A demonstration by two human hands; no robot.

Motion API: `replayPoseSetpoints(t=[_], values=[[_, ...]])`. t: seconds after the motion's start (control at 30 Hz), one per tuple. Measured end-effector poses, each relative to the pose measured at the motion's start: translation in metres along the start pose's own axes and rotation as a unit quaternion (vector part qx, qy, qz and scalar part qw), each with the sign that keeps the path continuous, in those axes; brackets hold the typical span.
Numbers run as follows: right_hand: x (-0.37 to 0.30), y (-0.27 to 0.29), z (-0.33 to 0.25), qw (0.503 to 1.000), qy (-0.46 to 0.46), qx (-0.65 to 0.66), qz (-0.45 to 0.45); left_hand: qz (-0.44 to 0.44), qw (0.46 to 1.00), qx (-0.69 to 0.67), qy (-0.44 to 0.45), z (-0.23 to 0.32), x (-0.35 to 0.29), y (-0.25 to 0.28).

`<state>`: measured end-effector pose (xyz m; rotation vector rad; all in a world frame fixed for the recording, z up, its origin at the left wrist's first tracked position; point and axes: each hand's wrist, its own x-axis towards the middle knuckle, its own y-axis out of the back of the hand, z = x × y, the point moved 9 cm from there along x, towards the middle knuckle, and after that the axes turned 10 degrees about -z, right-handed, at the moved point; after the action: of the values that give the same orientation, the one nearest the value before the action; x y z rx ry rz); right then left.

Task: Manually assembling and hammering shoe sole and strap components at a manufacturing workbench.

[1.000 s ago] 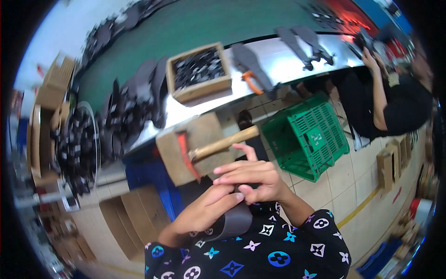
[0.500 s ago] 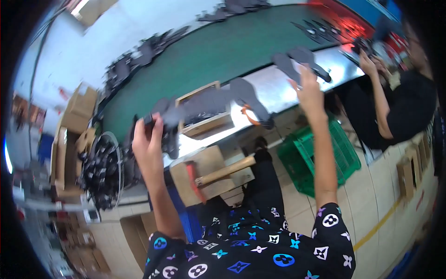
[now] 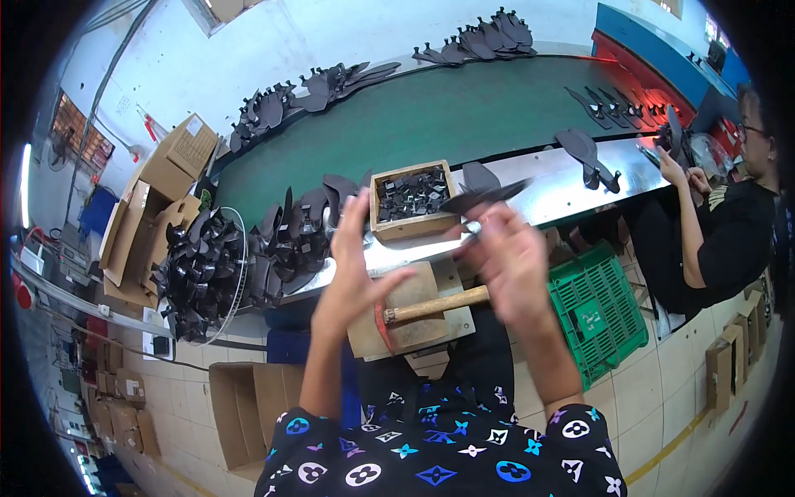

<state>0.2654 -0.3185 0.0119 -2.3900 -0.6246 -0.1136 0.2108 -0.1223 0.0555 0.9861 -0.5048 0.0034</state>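
My right hand (image 3: 511, 263), blurred by motion, holds a dark grey shoe sole (image 3: 489, 197) with its flat part pointing right, above the metal ledge. To its left, my left hand (image 3: 344, 269) is raised with the thumb spread from the fingers, and I see nothing in it. A wooden box (image 3: 414, 228) of small black pieces (image 3: 410, 192) stands just beyond and between my hands. Below them, a hammer (image 3: 439, 305) with a red head lies across a tan block (image 3: 414, 277).
Heeled soles (image 3: 290, 240) crowd the ledge at left, beside a heaped round basket (image 3: 203, 273). More soles (image 3: 584, 153) lie at right. A green conveyor belt (image 3: 348, 132) runs behind. A green crate (image 3: 598, 319) stands at lower right, near a seated co-worker (image 3: 720, 207).
My right hand has come back from the soles at right and now holds a sole. My left hand has moved right toward the middle; the small dark piece it held no longer shows.
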Motion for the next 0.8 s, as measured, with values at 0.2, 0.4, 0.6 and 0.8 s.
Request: replayPoseSetpoints(t=[0.2, 0.4, 0.6, 0.8], values=[[-0.049, -0.076, 0.059, 0.872, 0.210, -0.417, -0.147, 0.210, 0.972, -0.086, 0.057, 0.004, -0.102, 0.044], [-0.087, 0.036, 0.129, 0.608, -0.071, -0.778, -0.142, 0.152, 0.863, -0.415, 0.243, -0.065, -0.109, -0.008], [-0.170, 0.123, 0.118, 0.779, -0.093, -0.620, 0.028, 0.012, 0.948, 0.107, 0.301, -0.078, -0.091, -0.059], [-0.223, 0.131, 0.133, 0.906, -0.203, -0.302, 0.218, -0.021, 0.948, 0.302, 0.097, -0.116, 0.052, -0.051]])
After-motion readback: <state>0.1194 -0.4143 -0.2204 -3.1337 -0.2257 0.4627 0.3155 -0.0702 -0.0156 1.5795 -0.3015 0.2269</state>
